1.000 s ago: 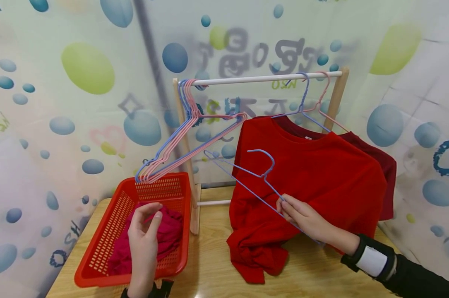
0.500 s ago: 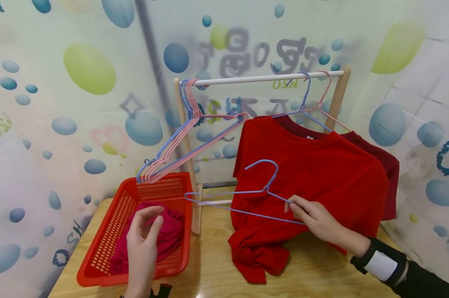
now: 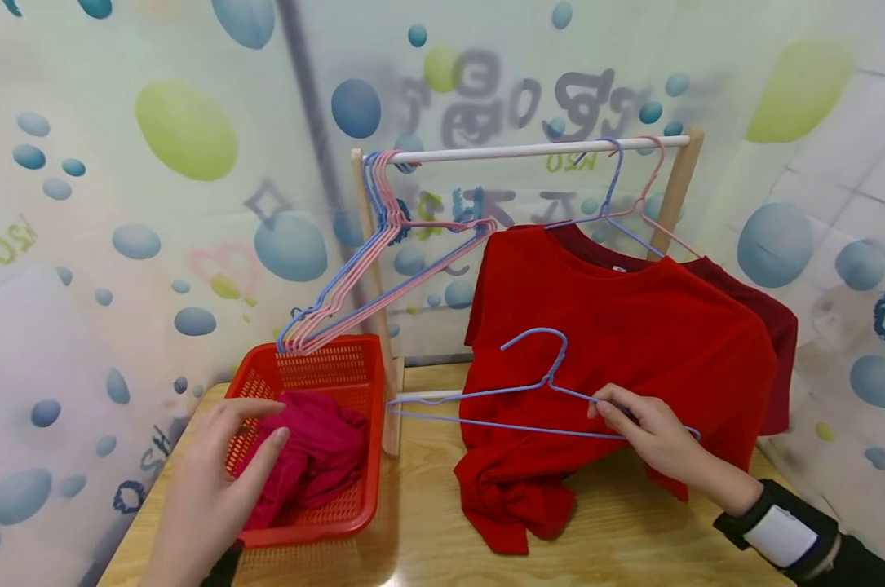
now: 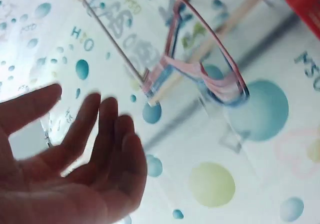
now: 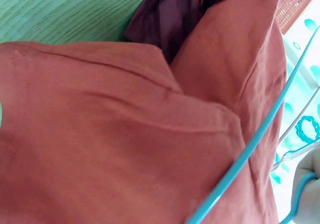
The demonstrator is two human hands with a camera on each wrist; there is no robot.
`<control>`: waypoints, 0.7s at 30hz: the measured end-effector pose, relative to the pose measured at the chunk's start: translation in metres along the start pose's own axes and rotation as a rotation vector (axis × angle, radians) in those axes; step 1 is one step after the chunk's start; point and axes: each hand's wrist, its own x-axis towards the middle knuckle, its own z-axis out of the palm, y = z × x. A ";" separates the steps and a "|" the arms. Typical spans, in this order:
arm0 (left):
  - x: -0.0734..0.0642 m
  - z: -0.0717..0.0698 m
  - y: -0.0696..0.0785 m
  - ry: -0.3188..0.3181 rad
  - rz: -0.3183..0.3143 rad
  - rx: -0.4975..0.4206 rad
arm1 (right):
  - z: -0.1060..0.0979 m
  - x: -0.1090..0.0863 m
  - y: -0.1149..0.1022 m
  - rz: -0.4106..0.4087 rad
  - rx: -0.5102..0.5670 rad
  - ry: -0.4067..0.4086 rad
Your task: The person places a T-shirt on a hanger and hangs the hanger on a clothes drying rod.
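Note:
My right hand [image 3: 655, 432] pinches a blue wire hanger [image 3: 550, 377] along one shoulder, its hook upward, in front of a hanging red shirt [image 3: 618, 326]. In the right wrist view the hanger's blue wire [image 5: 250, 146] crosses over reddish cloth, with part of the hand [image 5: 310, 171] at the edge. My left hand [image 3: 210, 481], holding nothing, is raised over the left side of a red basket [image 3: 374, 473]; its fingers are loosely bent. Inside the basket lies a crumpled magenta cloth [image 3: 313, 448], partly covered by that hand in the head view.
A rack with a white rail [image 3: 486, 153] and wooden posts stands on the wooden table [image 3: 420, 522]. Several pink and blue hangers [image 3: 350, 273] bunch at its left end. Behind the red shirt, a dark red shirt [image 3: 780, 359] hangs at the right.
The blue hanger has swung from slanting to nearly level as my right hand shifted right and slightly down. My left hand has moved left, away from the middle of the basket.

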 end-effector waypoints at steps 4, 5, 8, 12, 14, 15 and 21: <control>0.032 -0.006 -0.026 -0.279 0.136 0.190 | -0.004 -0.002 0.003 0.009 -0.007 0.022; 0.040 -0.004 -0.033 -0.371 0.139 0.212 | -0.005 -0.002 0.003 0.008 -0.007 0.024; 0.059 0.010 -0.056 -0.604 0.099 0.257 | -0.007 -0.003 0.003 0.018 -0.009 0.031; 0.078 0.031 -0.089 -0.737 0.114 0.380 | -0.007 -0.005 0.001 0.024 -0.003 0.039; 0.085 0.040 -0.103 -0.777 0.112 0.440 | -0.007 -0.006 -0.001 0.022 0.002 0.045; 0.087 0.045 -0.110 -0.800 0.103 0.459 | -0.007 -0.006 -0.001 0.017 0.008 0.049; 0.088 0.069 -0.131 -0.951 0.012 0.514 | -0.008 -0.009 -0.004 -0.024 0.036 0.064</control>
